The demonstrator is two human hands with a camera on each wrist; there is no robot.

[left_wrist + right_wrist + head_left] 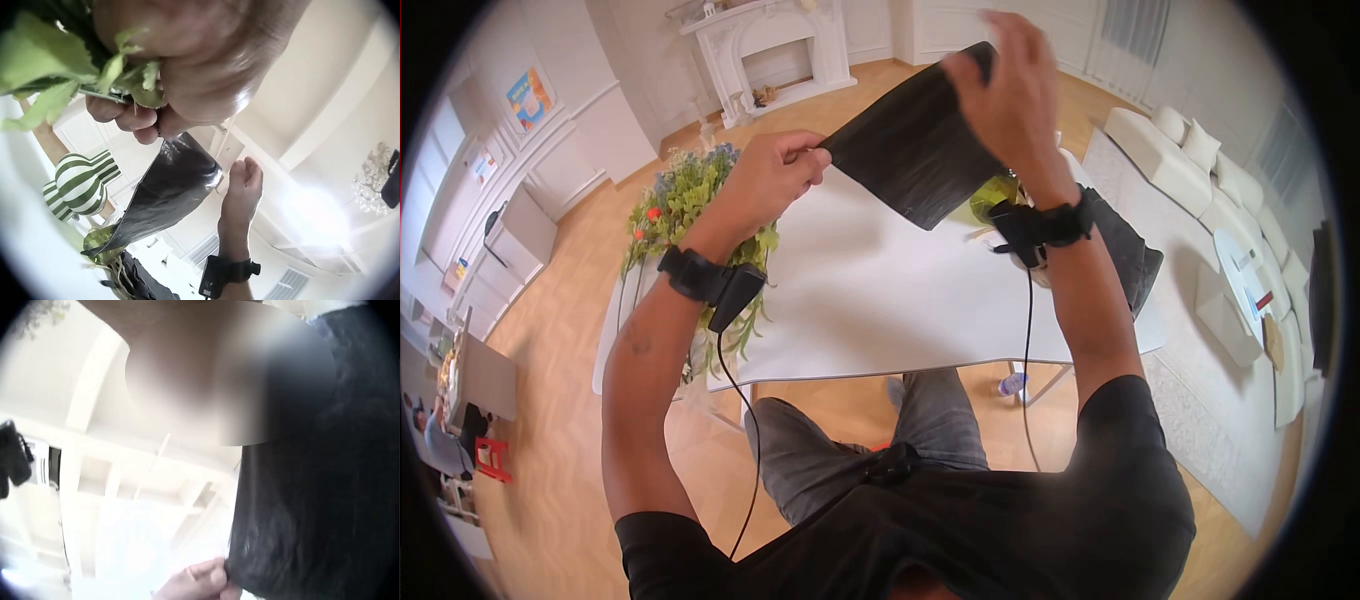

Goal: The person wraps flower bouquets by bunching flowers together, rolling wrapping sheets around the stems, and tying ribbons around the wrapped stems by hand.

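A black, slightly glossy sheet like plastic (910, 140) is held up above the white table (850, 300). My left hand (775, 178) pinches its left corner between thumb and fingers. Raised at the sheet's far right edge is my right hand (1015, 100), blurred, its fingers extended. In the left wrist view that right hand (240, 200) has straight fingers beside the sheet (169, 190). The right wrist view shows the sheet (312, 506) hanging large, with the left hand (200, 581) at its lower corner.
Leafy flowers (690, 200) lie along the table's left side, below my left forearm. A yellow-green translucent item (995, 195) and more black material (1128, 250) are at the right. The left wrist view shows a green-and-white striped vase (81, 184). A bottle (1012, 384) stands under the table.
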